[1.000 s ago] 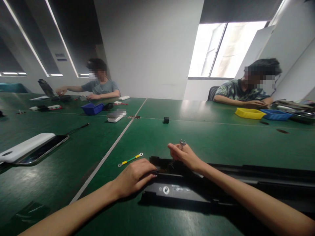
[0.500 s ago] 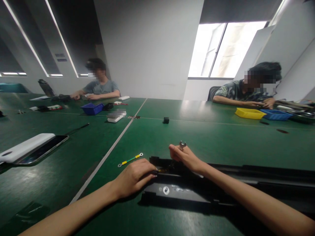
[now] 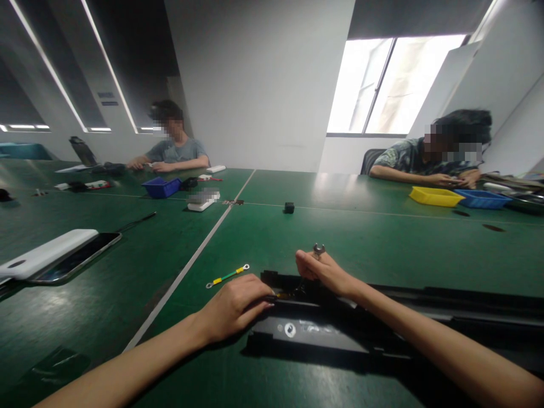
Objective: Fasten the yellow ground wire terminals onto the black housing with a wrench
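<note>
My right hand (image 3: pixel 325 271) is closed around a wrench (image 3: pixel 318 249), whose open jaw sticks up out of the fist. Below that fist runs a long black metal channel (image 3: pixel 323 334), stretching away to the right under my right forearm. At the channel's left end, my left hand (image 3: pixel 238 297) has its thumb and fingers bent together inside the end. What they pinch is hidden. A small yellowish piece (image 3: pixel 284 294) shows between the two hands, within the channel. Just beyond my left hand lies a short green wire (image 3: pixel 228 276) with yellow sleeves and ring terminals.
A white power bank (image 3: pixel 55 249) and a phone (image 3: pixel 80 260) lie at left. Farther off are a blue bin (image 3: pixel 160 188), a small black block (image 3: pixel 289 208), a yellow bin (image 3: pixel 437 196) and another blue bin (image 3: pixel 483 199). Two people sit across the green table (image 3: pixel 365 238).
The whole view has shifted slightly, so things appear a little farther right. Both hands keep nearly the same places on the channel, and the wrench stays in my right fist.
</note>
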Tool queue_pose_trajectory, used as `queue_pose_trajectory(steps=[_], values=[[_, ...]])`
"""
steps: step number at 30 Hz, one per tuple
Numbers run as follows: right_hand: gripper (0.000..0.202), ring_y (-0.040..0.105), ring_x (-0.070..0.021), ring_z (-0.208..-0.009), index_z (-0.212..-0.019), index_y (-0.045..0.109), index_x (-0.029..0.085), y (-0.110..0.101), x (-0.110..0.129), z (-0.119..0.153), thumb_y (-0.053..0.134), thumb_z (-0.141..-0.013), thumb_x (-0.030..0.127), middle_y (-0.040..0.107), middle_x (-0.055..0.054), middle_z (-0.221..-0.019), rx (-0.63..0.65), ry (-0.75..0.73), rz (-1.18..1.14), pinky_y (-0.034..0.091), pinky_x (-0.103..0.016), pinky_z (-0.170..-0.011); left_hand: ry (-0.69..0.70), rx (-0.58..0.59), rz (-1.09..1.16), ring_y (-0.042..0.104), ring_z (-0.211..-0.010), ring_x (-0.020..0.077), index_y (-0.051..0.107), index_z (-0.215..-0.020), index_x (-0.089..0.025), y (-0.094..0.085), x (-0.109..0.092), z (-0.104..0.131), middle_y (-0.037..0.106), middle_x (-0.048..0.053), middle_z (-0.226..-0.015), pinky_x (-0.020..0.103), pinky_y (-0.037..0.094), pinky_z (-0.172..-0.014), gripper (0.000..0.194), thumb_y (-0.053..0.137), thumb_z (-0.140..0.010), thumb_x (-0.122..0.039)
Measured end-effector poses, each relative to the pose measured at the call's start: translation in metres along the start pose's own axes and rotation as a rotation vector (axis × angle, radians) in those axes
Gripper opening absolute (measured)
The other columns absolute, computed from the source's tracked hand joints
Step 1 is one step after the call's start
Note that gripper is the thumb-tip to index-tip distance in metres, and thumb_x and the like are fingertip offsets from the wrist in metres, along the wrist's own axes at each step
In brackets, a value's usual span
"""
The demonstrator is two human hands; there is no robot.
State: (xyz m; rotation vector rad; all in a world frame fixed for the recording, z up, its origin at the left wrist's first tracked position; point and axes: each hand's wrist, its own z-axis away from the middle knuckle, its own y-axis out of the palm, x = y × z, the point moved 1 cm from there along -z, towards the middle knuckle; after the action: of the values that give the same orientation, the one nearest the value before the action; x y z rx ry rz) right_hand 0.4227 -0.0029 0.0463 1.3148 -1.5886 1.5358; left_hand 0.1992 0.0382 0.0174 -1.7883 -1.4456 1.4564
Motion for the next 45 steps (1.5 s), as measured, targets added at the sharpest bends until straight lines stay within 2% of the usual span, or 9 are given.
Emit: queue_pose_trajectory(steps=[17, 27, 34, 45], values=[[0.063, 0.031, -0.0081, -0.046, -0.05, 0.038, 0.018, 0.0018, 0.0011, 0.0003, 0.031, -0.085, 0.07, 0.035, 0.004, -0.049, -0.027, -0.004, 0.027, 0.027, -0.025, -0.048, 0.008, -0.001, 0.008, 0.055, -0.091, 0.0193, 0.057, -0.109, -0.016, -0.0009, -0.0011, -0.0008, 0.063, 0.007, -0.096, 0.031, 0.045, -0.08, 0.02, 0.044, -0.095, -0.02], [0.062, 0.032, -0.0091, -0.048, -0.051, 0.038, 0.018, 0.0003, 0.0018, 0.0018, 0.028, -0.087, 0.068, 0.036, 0.003, -0.05, -0.1, -0.03, 0.094, 0.028, -0.026, -0.05, -0.006, 0.005, 0.01, 0.054, -0.091, 0.019, 0.056, -0.109, -0.016, 0.0004, 0.0007, 0.0005, 0.062, 0.007, -0.097, 0.031, 0.044, -0.081, 0.02, 0.044, -0.095, -0.021], [0.063, 0.034, -0.0094, -0.05, -0.054, 0.043, 0.017, 0.0031, 0.0031, 0.0023, 0.03, -0.085, 0.071, 0.038, 0.002, -0.052, -0.056, -0.007, 0.059, 0.029, -0.025, -0.051, -0.007, 0.011, 0.016, 0.054, -0.092, 0.0184, 0.056, -0.109, -0.016, 0.0002, 0.0004, 0.0001, 0.062, 0.006, -0.098, 0.03, 0.044, -0.081, 0.019, 0.044, -0.095, -0.02], [0.063, 0.034, -0.009, -0.049, -0.053, 0.043, 0.017, 0.0026, 0.0019, 0.0023, 0.03, -0.085, 0.07, 0.038, 0.002, -0.051, -0.054, -0.028, 0.061, 0.029, -0.025, -0.05, -0.003, 0.006, 0.021, 0.054, -0.093, 0.0184, 0.056, -0.109, -0.016, 0.001, 0.0019, 0.0006, 0.062, 0.006, -0.099, 0.03, 0.043, -0.082, 0.018, 0.045, -0.095, -0.021]])
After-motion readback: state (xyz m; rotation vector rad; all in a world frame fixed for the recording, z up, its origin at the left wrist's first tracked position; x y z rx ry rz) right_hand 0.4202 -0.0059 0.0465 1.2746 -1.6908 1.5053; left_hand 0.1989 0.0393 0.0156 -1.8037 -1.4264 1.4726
